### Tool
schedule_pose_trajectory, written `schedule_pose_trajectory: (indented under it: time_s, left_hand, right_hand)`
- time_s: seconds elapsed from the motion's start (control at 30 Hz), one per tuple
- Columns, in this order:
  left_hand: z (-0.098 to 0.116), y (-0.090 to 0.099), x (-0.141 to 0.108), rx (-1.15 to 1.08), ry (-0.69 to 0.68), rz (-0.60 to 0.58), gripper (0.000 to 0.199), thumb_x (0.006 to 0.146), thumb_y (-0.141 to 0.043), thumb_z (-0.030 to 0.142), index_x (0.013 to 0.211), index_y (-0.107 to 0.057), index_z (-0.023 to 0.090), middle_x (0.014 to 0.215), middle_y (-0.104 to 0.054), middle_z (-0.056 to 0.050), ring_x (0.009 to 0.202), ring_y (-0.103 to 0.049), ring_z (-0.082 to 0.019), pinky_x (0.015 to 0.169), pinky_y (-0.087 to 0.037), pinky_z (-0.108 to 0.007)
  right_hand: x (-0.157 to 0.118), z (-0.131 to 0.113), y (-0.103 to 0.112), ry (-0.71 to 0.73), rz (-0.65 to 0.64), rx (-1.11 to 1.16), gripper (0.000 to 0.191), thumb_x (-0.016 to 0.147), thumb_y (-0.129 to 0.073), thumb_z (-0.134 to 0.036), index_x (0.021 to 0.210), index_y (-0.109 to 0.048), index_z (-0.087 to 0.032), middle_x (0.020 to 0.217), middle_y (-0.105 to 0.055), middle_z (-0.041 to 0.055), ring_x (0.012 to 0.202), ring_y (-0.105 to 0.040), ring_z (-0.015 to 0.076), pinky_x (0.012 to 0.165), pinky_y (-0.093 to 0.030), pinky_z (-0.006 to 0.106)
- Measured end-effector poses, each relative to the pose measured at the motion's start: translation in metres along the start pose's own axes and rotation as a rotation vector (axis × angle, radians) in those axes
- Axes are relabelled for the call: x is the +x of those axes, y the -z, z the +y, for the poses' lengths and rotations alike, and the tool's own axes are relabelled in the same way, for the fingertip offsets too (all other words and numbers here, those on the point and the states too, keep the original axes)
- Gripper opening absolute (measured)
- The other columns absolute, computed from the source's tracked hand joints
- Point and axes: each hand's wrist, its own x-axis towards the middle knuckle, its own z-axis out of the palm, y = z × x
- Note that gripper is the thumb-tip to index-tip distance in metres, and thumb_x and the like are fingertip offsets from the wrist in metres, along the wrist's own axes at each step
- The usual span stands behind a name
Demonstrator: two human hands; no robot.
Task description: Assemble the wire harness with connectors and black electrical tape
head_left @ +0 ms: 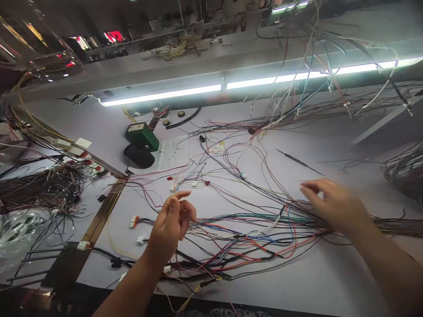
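Across the lower middle of the frame lies a long bundle of loose wires [264, 216], fanned out on the pale tabletop [264, 293] and drawn closer together toward the right edge. At the center left, the left hand [170, 224] is over the bundle's left end, its fingers loosely curled with a gap to the thumb and the index finger reaching out; nothing shows between them. Right of center, the right hand [333, 204] is blurred above the gathered stretch, thumb and index tips close to each other; whether they pinch a thin strand, I cannot tell. The wires look light and limp, with smooth insulation that would likely slide through the fingers, and the many crossings should snag if one strand is tugged alone. A sound hold would be around the gathered part at right, or on the black tape wrap [239, 236] near the lower center. The orange-and-white connector [134, 221], left of the left hand, seems stiff and better gripped by its housing than by its leads. Thin strands above the bundle, around the red connector [207, 183], look the most delicate.
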Motion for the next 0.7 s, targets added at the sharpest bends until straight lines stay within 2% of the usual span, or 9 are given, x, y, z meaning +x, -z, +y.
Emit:
schedule_pose_trajectory:
  time_s: [0.07, 0.13, 0.2, 0.27, 0.37, 0.47, 0.6, 0.7]
  left_hand:
    - [0.013, -0.010, 0.016, -0.096, 0.061, 0.029, 0.038, 0.094, -0.037, 0.051, 0.109, -0.053, 0.019, 0.056, -0.044, 0.006, 0.039, -0.024, -0.006, 0.039, -0.017, -0.019]
    - [0.021, -0.016, 0.027, -0.100, 0.107, 0.017, 0.038, 0.093, -0.041, 0.050, 0.106, -0.055, 0.017, 0.055, -0.037, 0.007, 0.043, -0.021, -0.006, 0.042, -0.016, -0.019]
    - [0.024, -0.019, 0.033, -0.065, 0.161, -0.034, 0.038, 0.093, -0.042, 0.050, 0.105, -0.055, 0.017, 0.056, -0.036, 0.007, 0.044, -0.019, -0.006, 0.043, -0.015, -0.019]
    - [0.021, -0.020, 0.036, -0.050, 0.222, -0.083, 0.038, 0.092, -0.042, 0.051, 0.106, -0.055, 0.018, 0.056, -0.036, 0.007, 0.045, -0.018, -0.006, 0.043, -0.014, -0.019]
    - [0.013, -0.022, 0.035, -0.060, 0.286, -0.125, 0.039, 0.090, -0.044, 0.052, 0.106, -0.055, 0.018, 0.056, -0.036, 0.007, 0.044, -0.018, -0.006, 0.042, -0.013, -0.020]
    - [0.004, -0.025, 0.037, -0.045, 0.332, -0.190, 0.039, 0.090, -0.044, 0.052, 0.107, -0.054, 0.018, 0.057, -0.040, 0.006, 0.042, -0.020, -0.005, 0.041, -0.013, -0.020]
    - [-0.006, -0.032, 0.046, -0.027, 0.361, -0.250, 0.040, 0.091, -0.041, 0.051, 0.107, -0.055, 0.017, 0.063, -0.046, 0.004, 0.039, -0.020, -0.003, 0.041, -0.009, -0.021]
    - [-0.015, -0.037, 0.060, -0.066, 0.388, -0.220, 0.042, 0.090, -0.044, 0.051, 0.109, -0.057, 0.016, 0.074, -0.052, 0.001, 0.037, -0.020, -0.001, 0.041, -0.007, -0.021]
  right_hand:
    - [0.018, -0.052, -0.022, 0.148, -0.171, 0.045, 0.026, 0.089, -0.047, -0.041, 0.091, -0.068, -0.026, 0.094, -0.069, 0.0040, 0.085, -0.063, 0.0181, 0.073, -0.045, 0.029]
    - [0.035, -0.095, -0.043, 0.215, -0.353, -0.055, 0.029, 0.092, -0.041, -0.036, 0.098, -0.068, -0.026, 0.101, -0.069, 0.0027, 0.091, -0.063, 0.0164, 0.074, -0.045, 0.026]
    - [0.050, -0.125, -0.063, 0.230, -0.415, -0.099, 0.030, 0.093, -0.040, -0.036, 0.103, -0.067, -0.028, 0.103, -0.070, 0.0027, 0.093, -0.063, 0.0177, 0.074, -0.044, 0.027]
    - [0.063, -0.145, -0.081, 0.201, -0.445, -0.147, 0.031, 0.093, -0.040, -0.035, 0.107, -0.066, -0.025, 0.096, -0.072, 0.0070, 0.089, -0.065, 0.0217, 0.072, -0.044, 0.031]
    - [0.080, -0.158, -0.101, 0.141, -0.482, -0.207, 0.031, 0.091, -0.043, -0.030, 0.112, -0.063, -0.017, 0.087, -0.071, 0.0136, 0.084, -0.066, 0.0259, 0.073, -0.044, 0.035]
    - [0.092, -0.163, -0.111, 0.091, -0.503, -0.223, 0.029, 0.090, -0.044, -0.025, 0.109, -0.063, -0.015, 0.092, -0.070, 0.0159, 0.088, -0.065, 0.0266, 0.074, -0.043, 0.036]
    - [0.099, -0.167, -0.110, 0.035, -0.509, -0.161, 0.026, 0.087, -0.044, -0.022, 0.100, -0.066, -0.021, 0.095, -0.070, 0.0098, 0.088, -0.063, 0.0231, 0.070, -0.042, 0.031]
    - [0.096, -0.171, -0.103, 0.029, -0.496, -0.059, 0.024, 0.086, -0.045, -0.026, 0.095, -0.067, -0.023, 0.101, -0.069, 0.0059, 0.087, -0.062, 0.0196, 0.066, -0.040, 0.027]
